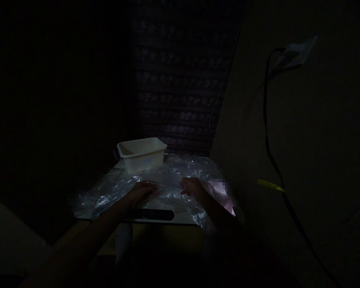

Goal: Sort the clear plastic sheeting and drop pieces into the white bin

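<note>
The scene is very dark. My left hand and my right hand reach over a table, a short gap apart. Between them stretches a smooth piece of clear plastic film; whether it is a bag or a sheet I cannot tell. The fingers of both hands are curled in at its two sides and look closed on its edges. More crumpled clear plastic lies around and under the hands. Just in front of my left hand is a long black object at the table's near edge.
Behind my left hand stands a cream plastic tub. Something pinkish lies at the table's right side. A black cable with a yellow tie hangs from a wall socket on the right. A patterned blind covers the back.
</note>
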`<move>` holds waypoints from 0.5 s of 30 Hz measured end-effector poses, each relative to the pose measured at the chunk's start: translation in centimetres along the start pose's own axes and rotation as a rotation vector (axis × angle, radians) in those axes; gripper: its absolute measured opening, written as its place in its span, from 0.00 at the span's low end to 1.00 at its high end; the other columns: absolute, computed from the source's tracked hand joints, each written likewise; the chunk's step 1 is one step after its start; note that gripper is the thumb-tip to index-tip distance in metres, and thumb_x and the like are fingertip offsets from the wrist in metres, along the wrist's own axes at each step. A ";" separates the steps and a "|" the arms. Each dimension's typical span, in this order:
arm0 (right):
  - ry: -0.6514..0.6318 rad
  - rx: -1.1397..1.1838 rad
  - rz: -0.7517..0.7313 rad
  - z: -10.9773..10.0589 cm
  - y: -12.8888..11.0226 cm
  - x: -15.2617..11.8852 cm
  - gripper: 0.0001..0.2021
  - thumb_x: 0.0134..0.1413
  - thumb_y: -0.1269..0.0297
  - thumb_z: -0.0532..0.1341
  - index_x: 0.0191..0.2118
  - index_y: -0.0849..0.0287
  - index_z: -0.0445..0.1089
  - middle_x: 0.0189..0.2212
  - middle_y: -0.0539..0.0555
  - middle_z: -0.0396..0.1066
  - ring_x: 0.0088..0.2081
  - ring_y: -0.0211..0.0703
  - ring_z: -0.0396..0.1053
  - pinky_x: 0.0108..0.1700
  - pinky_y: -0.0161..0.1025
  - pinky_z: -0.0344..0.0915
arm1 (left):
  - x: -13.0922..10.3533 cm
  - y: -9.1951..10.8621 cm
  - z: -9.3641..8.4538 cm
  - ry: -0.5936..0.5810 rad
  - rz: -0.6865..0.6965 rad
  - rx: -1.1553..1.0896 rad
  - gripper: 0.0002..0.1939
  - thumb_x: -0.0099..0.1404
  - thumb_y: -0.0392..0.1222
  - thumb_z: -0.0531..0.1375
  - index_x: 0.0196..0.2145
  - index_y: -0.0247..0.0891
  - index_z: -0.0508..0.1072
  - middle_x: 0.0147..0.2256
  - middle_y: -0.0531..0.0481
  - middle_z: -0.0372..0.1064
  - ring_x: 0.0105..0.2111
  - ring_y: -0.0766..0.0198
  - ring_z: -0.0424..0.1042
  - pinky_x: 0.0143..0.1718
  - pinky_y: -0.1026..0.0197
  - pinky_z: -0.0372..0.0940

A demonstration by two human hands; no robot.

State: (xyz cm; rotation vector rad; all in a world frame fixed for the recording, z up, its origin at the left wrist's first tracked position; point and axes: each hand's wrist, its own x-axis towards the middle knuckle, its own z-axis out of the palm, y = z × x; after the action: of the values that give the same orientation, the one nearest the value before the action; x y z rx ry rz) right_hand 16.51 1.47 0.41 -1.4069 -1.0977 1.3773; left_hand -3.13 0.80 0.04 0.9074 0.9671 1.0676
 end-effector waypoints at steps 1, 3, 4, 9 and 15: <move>-0.033 0.027 0.027 0.0 0.0 -0.1 0.08 0.38 0.64 0.52 0.20 0.64 0.60 0.13 0.48 0.60 0.13 0.35 0.62 0.10 0.26 0.43 | -0.1 0.0 -0.1 -0.010 0.008 -0.030 0.06 0.38 0.30 0.60 0.18 0.32 0.65 0.19 0.53 0.65 0.22 0.71 0.65 0.29 0.67 0.61; -0.123 0.072 0.065 -0.1 -0.1 -0.2 0.06 0.36 0.65 0.54 0.22 0.64 0.60 0.15 0.48 0.60 0.15 0.36 0.63 0.11 0.27 0.45 | -0.3 0.2 -0.1 -0.009 0.010 -0.061 0.05 0.40 0.28 0.59 0.18 0.32 0.65 0.20 0.52 0.65 0.24 0.70 0.65 0.32 0.67 0.61; -0.162 0.092 0.070 -0.1 -0.1 -0.3 0.05 0.35 0.66 0.55 0.23 0.64 0.60 0.15 0.47 0.60 0.16 0.36 0.64 0.12 0.27 0.46 | -0.4 0.4 -0.1 -0.001 0.004 -0.065 0.04 0.41 0.28 0.58 0.19 0.31 0.66 0.20 0.51 0.66 0.25 0.70 0.66 0.33 0.67 0.60; -0.207 0.169 0.074 0.1 0.0 -0.2 0.02 0.33 0.72 0.56 0.20 0.64 0.60 0.13 0.47 0.58 0.20 0.36 0.65 0.17 0.27 0.51 | -0.5 1.2 -0.6 0.096 -0.085 -0.040 0.01 0.46 0.31 0.55 0.19 0.31 0.65 0.21 0.49 0.66 0.25 0.70 0.66 0.32 0.70 0.61; -0.278 0.229 0.232 0.4 -0.1 -0.6 0.03 0.34 0.72 0.55 0.23 0.63 0.60 0.16 0.48 0.60 0.21 0.38 0.66 0.23 0.32 0.58 | -0.8 1.4 -1.5 0.166 -0.226 0.084 0.08 0.44 0.39 0.58 0.22 0.32 0.65 0.19 0.49 0.65 0.21 0.66 0.67 0.26 0.66 0.63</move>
State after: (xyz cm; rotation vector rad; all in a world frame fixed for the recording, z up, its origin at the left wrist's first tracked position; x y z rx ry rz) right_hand 16.09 0.88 0.68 -1.2284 -0.9318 1.8471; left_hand -5.04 0.57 1.02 0.7649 1.2303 0.9244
